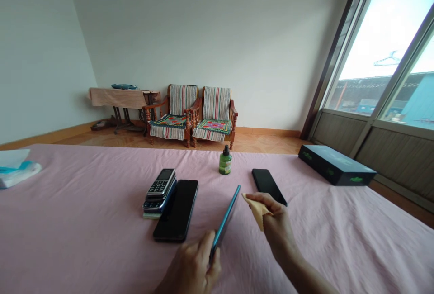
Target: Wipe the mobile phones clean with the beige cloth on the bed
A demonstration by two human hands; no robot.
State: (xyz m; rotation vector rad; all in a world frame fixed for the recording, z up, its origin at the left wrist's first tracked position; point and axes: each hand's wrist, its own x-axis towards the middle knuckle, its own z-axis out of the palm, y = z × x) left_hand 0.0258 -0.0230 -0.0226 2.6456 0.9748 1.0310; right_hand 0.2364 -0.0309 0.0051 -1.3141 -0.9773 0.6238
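My left hand point(195, 264) grips the near end of a blue-edged phone point(226, 219), held on edge above the pink cloth. Just to its right, my right hand point(274, 219) pinches a small yellow cloth point(257, 210) close to the phone's face. A black phone point(176, 210) lies flat left of my hands. Beside it is a stack of keypad phones point(160, 191). Another black phone point(268, 186) lies beyond my right hand. A small green bottle point(225, 161) stands upright behind.
A pink cloth point(84, 221) covers the table. A dark box point(335, 165) lies at the far right and a tissue pack point(15, 169) at the far left edge. Two wooden chairs point(191, 115), a small covered table point(122, 97) and a large window point(386, 54) lie beyond.
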